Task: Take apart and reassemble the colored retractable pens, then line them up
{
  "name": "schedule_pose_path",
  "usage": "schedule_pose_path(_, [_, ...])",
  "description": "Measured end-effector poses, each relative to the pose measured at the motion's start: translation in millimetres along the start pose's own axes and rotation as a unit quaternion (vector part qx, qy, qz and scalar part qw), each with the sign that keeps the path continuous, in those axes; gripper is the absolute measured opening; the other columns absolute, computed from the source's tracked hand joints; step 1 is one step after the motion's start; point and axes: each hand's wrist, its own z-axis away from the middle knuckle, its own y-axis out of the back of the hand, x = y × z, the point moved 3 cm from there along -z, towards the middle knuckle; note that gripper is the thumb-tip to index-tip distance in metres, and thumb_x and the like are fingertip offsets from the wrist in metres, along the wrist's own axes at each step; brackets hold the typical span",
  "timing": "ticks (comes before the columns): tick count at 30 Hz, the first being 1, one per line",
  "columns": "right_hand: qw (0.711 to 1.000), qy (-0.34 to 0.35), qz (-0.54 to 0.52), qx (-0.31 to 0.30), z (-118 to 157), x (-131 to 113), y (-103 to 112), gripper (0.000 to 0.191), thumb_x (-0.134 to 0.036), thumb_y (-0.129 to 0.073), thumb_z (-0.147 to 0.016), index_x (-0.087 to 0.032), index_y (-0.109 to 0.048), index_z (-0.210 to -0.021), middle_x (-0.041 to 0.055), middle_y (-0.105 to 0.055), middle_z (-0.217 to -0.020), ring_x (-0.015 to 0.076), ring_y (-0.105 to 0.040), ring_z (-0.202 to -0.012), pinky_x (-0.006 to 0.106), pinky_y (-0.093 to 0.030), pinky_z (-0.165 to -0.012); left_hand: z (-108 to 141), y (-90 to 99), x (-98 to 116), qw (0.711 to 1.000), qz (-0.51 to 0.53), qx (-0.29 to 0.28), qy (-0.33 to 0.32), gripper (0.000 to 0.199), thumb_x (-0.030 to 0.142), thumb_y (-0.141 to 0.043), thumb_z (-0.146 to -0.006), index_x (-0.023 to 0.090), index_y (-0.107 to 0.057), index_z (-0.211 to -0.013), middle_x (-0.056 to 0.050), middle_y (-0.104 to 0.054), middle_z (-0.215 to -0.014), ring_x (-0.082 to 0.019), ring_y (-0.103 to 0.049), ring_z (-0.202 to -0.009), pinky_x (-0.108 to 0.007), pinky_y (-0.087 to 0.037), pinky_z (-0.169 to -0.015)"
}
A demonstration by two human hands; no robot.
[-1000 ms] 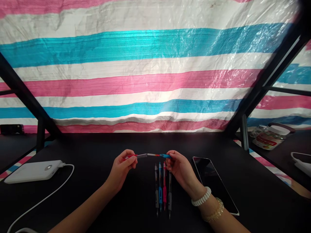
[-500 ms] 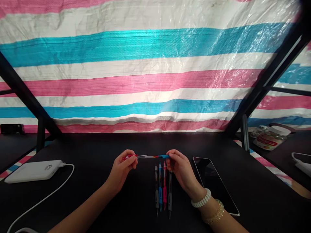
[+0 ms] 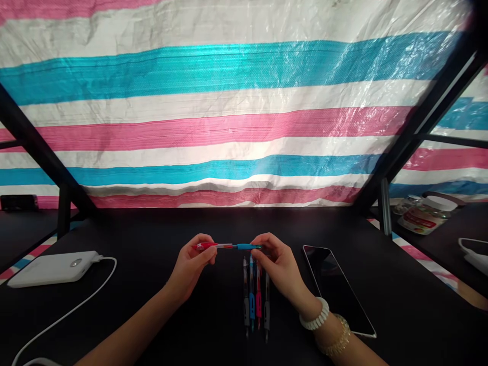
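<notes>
My left hand (image 3: 194, 267) is closed around the red end of a pen (image 3: 224, 246), held level above the black table. With thumb and fingers, my right hand (image 3: 280, 264) pinches the blue grip section (image 3: 244, 247) at the pen's other end. A clear barrel shows between the red end and the blue part. Just below the held pen, several click pens lie side by side, among them a blue-gripped pen (image 3: 252, 305) and a red-gripped pen (image 3: 258, 304), with grey-gripped pens (image 3: 246, 310) on the outer sides.
A black-screened phone (image 3: 339, 290) lies right of my right hand. On the left are a white power bank (image 3: 53, 269) and its cable (image 3: 87, 295). Jars (image 3: 427, 216) stand on a surface at far right. Black frame bars (image 3: 404, 147) and a striped sheet (image 3: 229, 122) close off the back.
My right hand has moved left with the blue grip section, closing up the gap where the red-inked refill showed. My left hand has stayed nearly still.
</notes>
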Motion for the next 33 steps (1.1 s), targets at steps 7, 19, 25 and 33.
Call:
schedule_pose_path(7, [0.999,0.019,0.032,-0.003,1.2,-0.3,-1.4,0.01,-0.026,-0.06,-0.087,-0.019,-0.063,-0.093,0.0015,-0.062,-0.077,0.0129,-0.056,-0.061,0.022,-0.046,-0.051,-0.1,-1.5,-0.6,1.0,-0.022,-0.006,0.008,0.018,0.029,-0.077,-0.075,0.018,-0.064,-0.082,0.003,-0.053,-0.062,-0.01,-0.046,-0.063,-0.024,-0.035,-0.063])
schedule_pose_path(19, [0.995,0.042,0.093,0.002,5.4,-3.6,-2.3,0.011,-0.032,-0.058,-0.092,-0.022,-0.054,-0.091,0.0028,-0.069,-0.081,0.0154,-0.062,-0.067,0.023,-0.044,-0.055,-1.6,1.2,-2.0,1.0,-0.009,-0.003,-0.006,0.018,0.028,-0.078,-0.075,0.018,-0.065,-0.083,0.003,-0.053,-0.063,-0.01,-0.047,-0.064,-0.023,-0.037,-0.064])
schedule_pose_path(25, [0.983,0.028,0.18,-0.022,7.9,-1.8,-2.9,0.049,-0.046,-0.042,-0.099,-0.019,-0.053,-0.06,-0.0005,-0.054,-0.054,0.0113,-0.046,-0.048,0.025,-0.035,-0.05,-1.3,1.3,-5.0,1.0,-0.027,-0.01,-0.001,0.018,0.028,-0.079,-0.073,0.019,-0.066,-0.083,0.003,-0.054,-0.065,-0.01,-0.047,-0.064,-0.022,-0.037,-0.063])
schedule_pose_path(33, [0.984,0.043,0.16,-0.063,10.8,-8.1,-7.3,0.026,-0.035,-0.035,-0.101,-0.021,-0.049,-0.119,-0.0026,-0.053,-0.069,0.014,-0.048,-0.056,0.026,-0.039,-0.055,-1.5,-0.5,-2.5,1.0,-0.025,-0.008,0.005,0.017,0.03,-0.077,-0.076,0.019,-0.064,-0.081,0.003,-0.053,-0.063,-0.01,-0.046,-0.064,-0.023,-0.036,-0.065])
